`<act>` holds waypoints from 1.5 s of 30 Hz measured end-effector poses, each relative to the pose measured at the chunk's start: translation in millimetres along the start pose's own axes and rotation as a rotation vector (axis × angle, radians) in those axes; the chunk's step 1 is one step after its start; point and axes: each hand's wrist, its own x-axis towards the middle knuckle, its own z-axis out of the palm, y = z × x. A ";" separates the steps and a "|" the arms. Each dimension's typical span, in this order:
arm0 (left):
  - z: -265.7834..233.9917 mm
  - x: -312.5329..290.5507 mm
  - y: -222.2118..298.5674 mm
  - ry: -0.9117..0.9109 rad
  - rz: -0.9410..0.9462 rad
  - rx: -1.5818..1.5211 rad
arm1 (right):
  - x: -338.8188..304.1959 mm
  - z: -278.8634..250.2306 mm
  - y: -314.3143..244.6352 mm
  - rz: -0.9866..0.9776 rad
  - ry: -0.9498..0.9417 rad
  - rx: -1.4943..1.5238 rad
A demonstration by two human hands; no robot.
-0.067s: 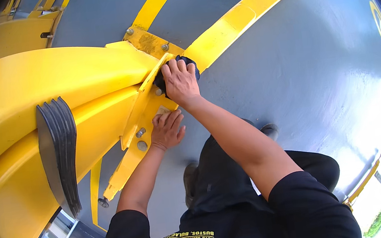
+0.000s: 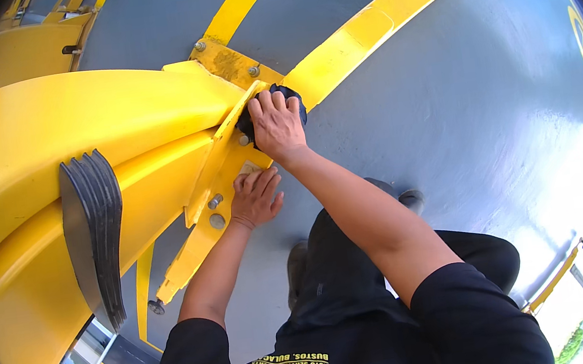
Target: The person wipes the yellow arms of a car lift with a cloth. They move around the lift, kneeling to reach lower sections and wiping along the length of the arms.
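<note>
Gripping 1 bunched dark cloth (image 2: 244, 125) in the right hand (image 2: 277, 127), against the yellow column flange (image 2: 211, 164). Resting the left hand (image 2: 256, 199), loosely spread, at the yellow base plate's (image 2: 229, 179) edge. Showing 2 round bolt heads (image 2: 217, 222) left of the left hand, 1 bolt (image 2: 243, 140) just below-left of the right, 2 anchor bolts (image 2: 254, 71) ahead of it, plus 1 ribbed black rubber pad (image 2: 96, 235) well left of both.

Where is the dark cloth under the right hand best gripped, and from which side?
The dark cloth seems best gripped across its bunched bulk, from the right: it bulges around the right hand, while the yellow flange flanks its left.
</note>
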 end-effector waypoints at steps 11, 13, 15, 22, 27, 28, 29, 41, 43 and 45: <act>7.6 1.2 -7.5 0.100 0.029 -0.025 | 16.1 15.8 19.5 0.048 -0.081 -0.077; 6.9 1.3 -7.3 0.109 0.039 -0.045 | 20.5 0.2 27.4 0.207 -0.092 -0.033; 6.4 1.6 -6.7 0.100 0.014 -0.086 | 33.2 -36.9 53.8 0.533 -0.157 -0.063; 6.8 2.3 -6.2 0.063 0.007 -0.068 | 39.8 -91.1 99.9 0.278 0.005 0.138; 7.0 1.8 -6.8 0.067 -0.013 -0.086 | -2.5 -27.1 23.3 0.219 -0.226 -0.037; 7.0 1.2 -6.3 0.087 -0.021 -0.100 | -9.2 -22.5 19.9 0.205 -0.202 -0.087; 7.0 1.1 -5.5 0.100 -0.028 -0.110 | -13.0 -20.8 20.8 0.133 -0.145 -0.055; -0.4 6.8 -4.0 0.072 -0.019 -0.093 | 63.0 -42.2 116.3 -0.001 -0.310 0.241; -0.8 6.3 -3.3 0.083 -0.018 -0.080 | 70.1 -44.7 112.6 0.289 -0.217 0.474; -0.1 5.3 -2.4 0.087 -0.026 -0.081 | 60.2 -44.0 95.7 0.318 -0.115 0.481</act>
